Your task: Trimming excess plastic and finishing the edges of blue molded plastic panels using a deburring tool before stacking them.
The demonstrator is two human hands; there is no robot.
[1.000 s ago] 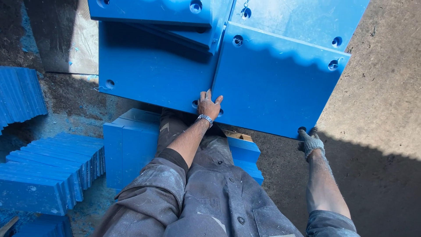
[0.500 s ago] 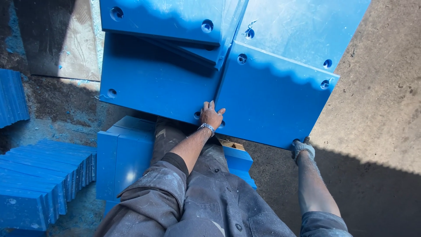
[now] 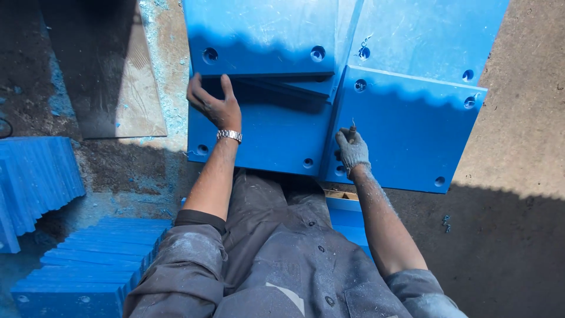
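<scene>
Several large blue plastic plates with corner holes lie overlapping in front of me. My left hand (image 3: 215, 106), bare with a metal wristwatch, curls its fingers over the upper left edge of the lower-left plate (image 3: 265, 138). My right hand (image 3: 352, 150), in a dusty grey glove, is closed around a small thin tool whose tip sticks up. It rests on the left edge of the right plate (image 3: 412, 135), close to a hole. Two more plates (image 3: 265, 32) overlap above them.
Stacks of ribbed blue slabs stand at the left (image 3: 35, 182) and lower left (image 3: 94, 265). A plywood sheet (image 3: 118, 76) lies on the dusty floor at the upper left. Bare concrete (image 3: 524, 118) runs along the right. A blue block (image 3: 347, 218) sits under my legs.
My left hand moved from the plates' lower middle edge up to the left plate's upper left edge. My right hand came from the right plate's lower right corner to its left edge.
</scene>
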